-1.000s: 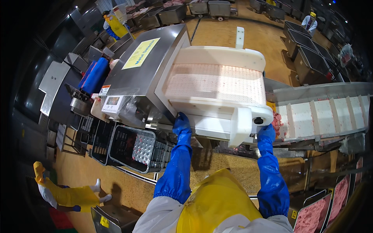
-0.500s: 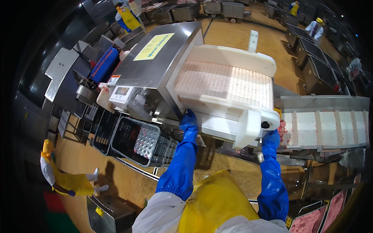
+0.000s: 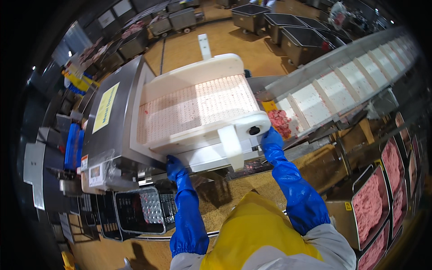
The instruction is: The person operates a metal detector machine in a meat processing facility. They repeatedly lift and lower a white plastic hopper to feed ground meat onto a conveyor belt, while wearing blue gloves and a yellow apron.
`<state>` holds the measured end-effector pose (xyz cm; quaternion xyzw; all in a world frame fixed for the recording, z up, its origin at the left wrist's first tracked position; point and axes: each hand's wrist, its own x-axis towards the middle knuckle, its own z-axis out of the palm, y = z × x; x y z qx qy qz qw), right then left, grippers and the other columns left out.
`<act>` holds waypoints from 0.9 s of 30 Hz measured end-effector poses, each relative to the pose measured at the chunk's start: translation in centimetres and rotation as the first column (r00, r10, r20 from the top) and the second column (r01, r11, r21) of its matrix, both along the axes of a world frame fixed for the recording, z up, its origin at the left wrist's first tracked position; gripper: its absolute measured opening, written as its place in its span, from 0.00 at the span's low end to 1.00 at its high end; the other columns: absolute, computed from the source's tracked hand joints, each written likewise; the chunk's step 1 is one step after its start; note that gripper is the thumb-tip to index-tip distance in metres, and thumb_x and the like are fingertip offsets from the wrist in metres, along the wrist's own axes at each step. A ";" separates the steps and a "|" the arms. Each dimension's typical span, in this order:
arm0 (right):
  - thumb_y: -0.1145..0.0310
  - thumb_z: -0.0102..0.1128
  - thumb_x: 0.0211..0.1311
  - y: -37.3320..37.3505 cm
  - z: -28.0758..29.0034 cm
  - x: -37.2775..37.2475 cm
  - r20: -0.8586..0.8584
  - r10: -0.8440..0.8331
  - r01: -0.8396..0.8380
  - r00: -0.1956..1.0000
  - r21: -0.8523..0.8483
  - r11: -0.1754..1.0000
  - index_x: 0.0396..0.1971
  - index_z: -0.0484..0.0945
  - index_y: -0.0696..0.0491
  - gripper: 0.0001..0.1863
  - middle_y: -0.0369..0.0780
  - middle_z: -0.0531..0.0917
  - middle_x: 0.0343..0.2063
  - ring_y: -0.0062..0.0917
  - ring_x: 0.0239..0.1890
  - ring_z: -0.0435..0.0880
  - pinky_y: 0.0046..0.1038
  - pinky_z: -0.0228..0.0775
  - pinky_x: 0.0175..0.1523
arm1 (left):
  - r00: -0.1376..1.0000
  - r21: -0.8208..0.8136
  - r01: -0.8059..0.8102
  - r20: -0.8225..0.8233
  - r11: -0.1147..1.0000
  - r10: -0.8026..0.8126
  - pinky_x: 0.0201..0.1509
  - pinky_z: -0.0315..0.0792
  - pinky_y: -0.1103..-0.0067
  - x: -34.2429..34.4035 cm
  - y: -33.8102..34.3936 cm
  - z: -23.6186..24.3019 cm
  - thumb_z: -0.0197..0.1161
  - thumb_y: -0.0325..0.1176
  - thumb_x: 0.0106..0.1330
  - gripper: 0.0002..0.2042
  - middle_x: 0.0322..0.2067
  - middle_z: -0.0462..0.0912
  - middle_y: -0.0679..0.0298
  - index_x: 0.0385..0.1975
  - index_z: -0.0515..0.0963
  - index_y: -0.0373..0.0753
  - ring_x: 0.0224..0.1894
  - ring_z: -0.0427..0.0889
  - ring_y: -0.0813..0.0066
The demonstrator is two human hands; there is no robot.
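A white conveyor belt point(image 3: 198, 105) with pink meat specks runs out of a steel box-shaped housing point(image 3: 123, 101) between white plastic side guards. Where the near guard meets the housing, my left hand point(image 3: 176, 168), in a blue glove, is closed on the conveyor frame's lower edge. My gloved right hand point(image 3: 272, 139) grips the frame's right end, beside the round black roller end point(image 3: 255, 130); some of its fingers are hidden. Just past that hand, a clump of pink ground meat point(image 3: 281, 122) sits at the foot of a cleated white incline conveyor point(image 3: 333, 90).
A dark plastic crate point(image 3: 119, 211) with a dimpled metallic sheet inside stands below my left arm. Bins of pink ground meat point(image 3: 368, 204) line the right side. Metal carts point(image 3: 299, 45) stand across the yellowish floor. At the far left is a person in a yellow apron point(image 3: 76, 82).
My view has swung to the right, so the machine appears farther left and more of the incline and meat bins shows. Both hands keep their places on the conveyor frame. More meat lies at the incline's foot.
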<state>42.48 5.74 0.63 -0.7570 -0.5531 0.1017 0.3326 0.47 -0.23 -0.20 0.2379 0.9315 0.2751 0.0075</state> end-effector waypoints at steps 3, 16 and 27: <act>0.65 0.57 0.63 0.1 -0.7 0.6 0.026 -0.017 0.016 1.000 0.034 0.999 0.41 0.82 0.52 0.11 0.51 0.86 0.36 0.52 0.41 0.85 0.51 0.76 0.46 | 0.999 -0.014 0.012 0.037 1.000 -0.011 0.45 0.80 0.55 0.7 0.3 0.6 0.39 0.61 0.75 0.33 0.36 0.88 0.49 0.39 0.87 0.40 0.40 0.86 0.41; 0.66 0.56 0.64 0.0 -0.3 -0.3 -0.004 0.021 -0.021 1.000 0.024 0.999 0.44 0.82 0.52 0.12 0.51 0.86 0.35 0.52 0.39 0.85 0.51 0.76 0.44 | 0.997 -0.059 -0.015 0.074 0.998 0.019 0.52 0.78 0.52 -1.9 0.0 -1.5 0.38 0.67 0.72 0.39 0.39 0.87 0.42 0.39 0.87 0.35 0.45 0.85 0.36; 0.66 0.57 0.62 0.1 -0.3 0.8 0.060 -0.037 0.038 0.998 -0.028 0.999 0.41 0.80 0.53 0.11 0.50 0.86 0.34 0.48 0.40 0.86 0.49 0.78 0.47 | 0.999 -0.012 0.026 0.027 1.000 -0.025 0.47 0.80 0.52 -1.1 0.9 -2.6 0.38 0.66 0.73 0.39 0.37 0.88 0.45 0.37 0.87 0.35 0.42 0.86 0.38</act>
